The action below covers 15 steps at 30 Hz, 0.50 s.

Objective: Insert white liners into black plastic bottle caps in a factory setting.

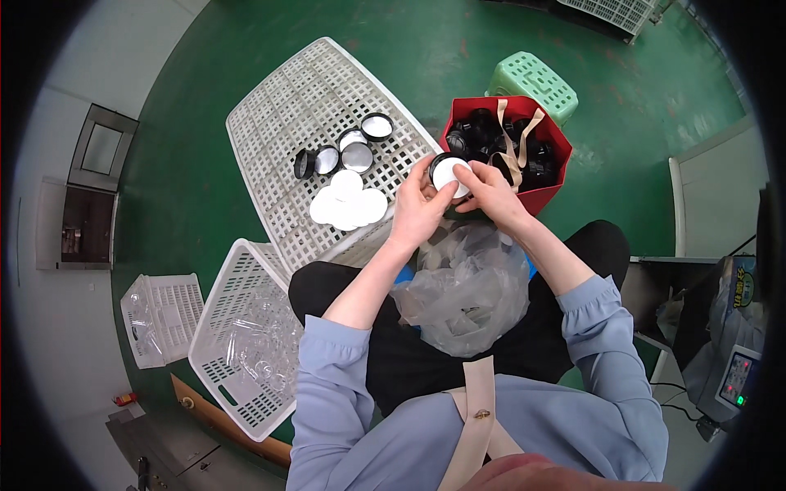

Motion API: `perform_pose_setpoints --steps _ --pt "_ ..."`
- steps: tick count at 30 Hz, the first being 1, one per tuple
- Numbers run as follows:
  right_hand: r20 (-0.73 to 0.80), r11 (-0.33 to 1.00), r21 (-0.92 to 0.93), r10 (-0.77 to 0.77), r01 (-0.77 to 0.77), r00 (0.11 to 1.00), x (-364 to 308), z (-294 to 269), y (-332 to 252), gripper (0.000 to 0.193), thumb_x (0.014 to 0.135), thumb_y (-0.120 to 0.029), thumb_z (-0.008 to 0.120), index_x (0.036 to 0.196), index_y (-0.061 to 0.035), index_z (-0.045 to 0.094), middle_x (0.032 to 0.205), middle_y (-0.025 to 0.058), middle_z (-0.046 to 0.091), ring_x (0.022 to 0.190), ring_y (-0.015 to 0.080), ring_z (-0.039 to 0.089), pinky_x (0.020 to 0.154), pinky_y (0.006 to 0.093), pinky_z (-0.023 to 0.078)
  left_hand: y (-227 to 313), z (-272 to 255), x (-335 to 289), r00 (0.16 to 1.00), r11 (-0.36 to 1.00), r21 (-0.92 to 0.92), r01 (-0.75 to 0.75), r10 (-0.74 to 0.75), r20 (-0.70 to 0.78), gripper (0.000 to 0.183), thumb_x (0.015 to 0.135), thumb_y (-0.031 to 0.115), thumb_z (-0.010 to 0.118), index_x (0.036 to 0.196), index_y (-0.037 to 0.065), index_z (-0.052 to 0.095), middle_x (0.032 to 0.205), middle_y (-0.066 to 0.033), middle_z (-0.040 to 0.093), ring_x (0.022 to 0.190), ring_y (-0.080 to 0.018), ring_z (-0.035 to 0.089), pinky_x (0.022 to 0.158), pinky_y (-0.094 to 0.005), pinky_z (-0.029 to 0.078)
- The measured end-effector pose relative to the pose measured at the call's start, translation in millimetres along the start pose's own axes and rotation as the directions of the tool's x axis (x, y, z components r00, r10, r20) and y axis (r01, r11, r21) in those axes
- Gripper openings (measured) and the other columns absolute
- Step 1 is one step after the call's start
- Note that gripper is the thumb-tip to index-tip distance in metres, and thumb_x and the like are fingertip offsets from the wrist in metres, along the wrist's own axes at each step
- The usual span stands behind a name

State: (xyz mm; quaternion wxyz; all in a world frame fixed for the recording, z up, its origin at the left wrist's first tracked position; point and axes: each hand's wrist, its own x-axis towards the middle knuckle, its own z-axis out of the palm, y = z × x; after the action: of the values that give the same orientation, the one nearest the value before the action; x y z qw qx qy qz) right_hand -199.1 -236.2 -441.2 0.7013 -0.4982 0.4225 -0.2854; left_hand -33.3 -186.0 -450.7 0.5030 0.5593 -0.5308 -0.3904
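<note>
Over my lap, my left hand (417, 210) is closed around a black round lid (436, 163). A white liner disc (448, 174) covers the lid's open face. My right hand (497, 196) grips the other side, its thumb and fingers pressed on the disc and rim. On the upturned white crate (282, 110) to the left lie several black lids (377, 125), some showing a white or silvery inside. Beside them is a loose pile of white discs (348, 204). Just beyond my right hand stands a red bag (550, 184) full of black lids (483, 131).
A clear plastic bag (475, 307) rests between my legs. At left are a white basket (214, 360) holding clear plastic pieces (266, 340) and a smaller white basket (176, 307). A green stool (536, 82) stands behind the red bag. Equipment with a lit display (739, 376) is at right.
</note>
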Motion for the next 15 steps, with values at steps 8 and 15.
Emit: perform_pose_setpoints --steps 8,15 --pt "0.027 0.979 -0.202 -0.034 0.039 0.999 -5.2 -5.1 1.3 0.043 0.105 -0.04 0.054 0.116 0.0011 0.06 0.097 0.0041 0.065 0.082 0.0086 0.065 0.071 0.026 0.058 -1.7 -5.3 2.9 0.949 0.919 -0.242 0.31 -0.284 0.137 0.036 0.099 0.017 0.067 0.127 -0.004 0.058 0.094 -0.0037 0.07 0.072 -0.0061 0.063 0.062 -0.0214 0.049" --pt "-0.019 0.976 -0.218 -0.015 0.01 1.0 -7.6 -1.4 -11.0 0.041 0.104 -0.039 0.055 0.106 0.0016 0.065 0.089 0.0034 0.067 0.067 0.0068 0.062 0.058 0.0238 0.054 3.2 -6.3 -1.5 0.95 0.936 -0.208 0.282 -0.243 0.194 0.033 0.101 0.026 0.065 0.119 -0.001 0.064 0.09 -0.003 0.071 0.073 -0.007 0.065 0.063 -0.0225 0.05"
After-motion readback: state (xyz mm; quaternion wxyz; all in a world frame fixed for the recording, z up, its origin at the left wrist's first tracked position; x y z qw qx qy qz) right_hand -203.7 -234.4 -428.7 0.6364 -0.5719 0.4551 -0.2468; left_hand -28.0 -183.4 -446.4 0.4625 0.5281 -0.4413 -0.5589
